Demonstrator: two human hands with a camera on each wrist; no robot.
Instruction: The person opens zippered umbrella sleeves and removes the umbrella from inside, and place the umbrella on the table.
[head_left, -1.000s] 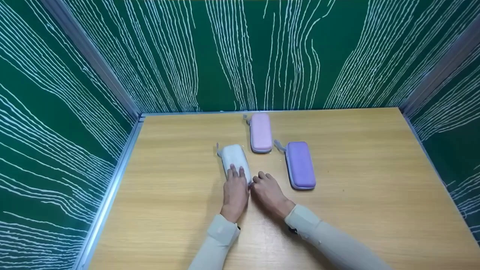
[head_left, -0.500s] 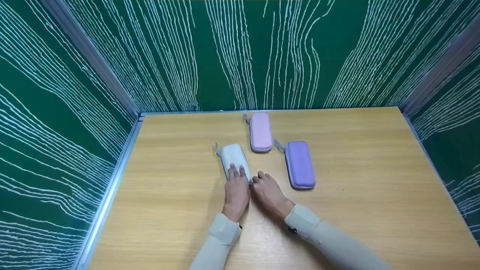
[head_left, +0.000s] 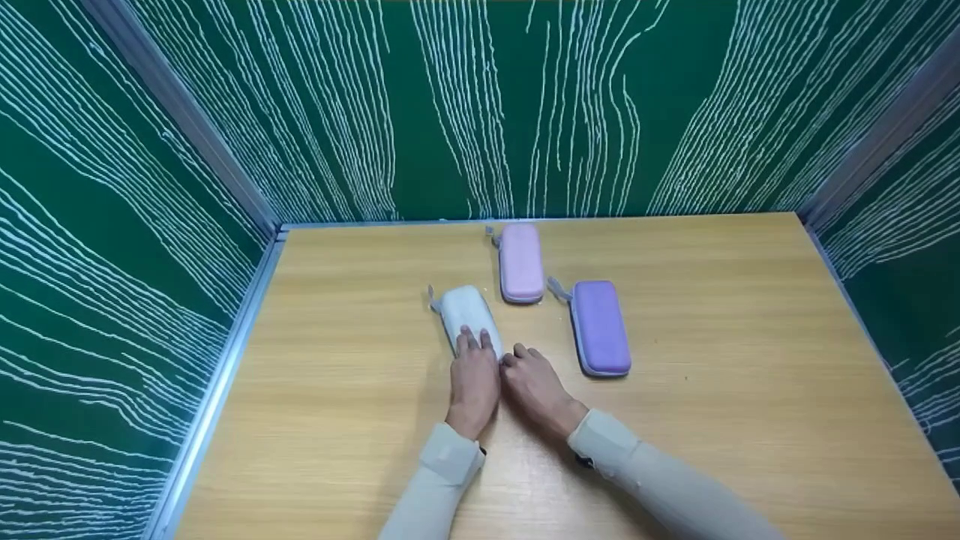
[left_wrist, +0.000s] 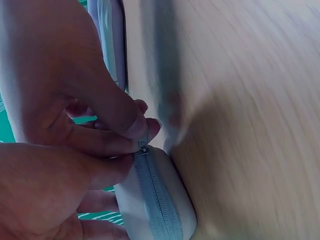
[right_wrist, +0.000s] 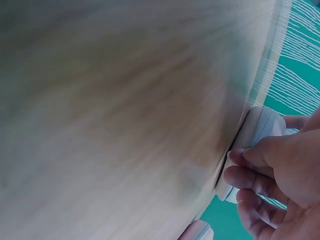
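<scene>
The pale blue zip case lies flat on the table, its strap at the far left corner. My left hand grips its near part, two fingers stretched over the top; in the left wrist view the thumb of the left hand presses the case beside the zip. My right hand is at the near right corner, thumb and finger pinching the small metal zip pull. The right wrist view has the right hand with curled fingers against the case, partly hiding it.
A pink case lies near the back edge of the wooden table. The purple case is to the right of the pale blue one. Green panels with white lines stand around the table's back and sides.
The left hand has shifted slightly to the right, and the far end of the pale blue case slightly to the left. The right hand keeps nearly the same place.
</scene>
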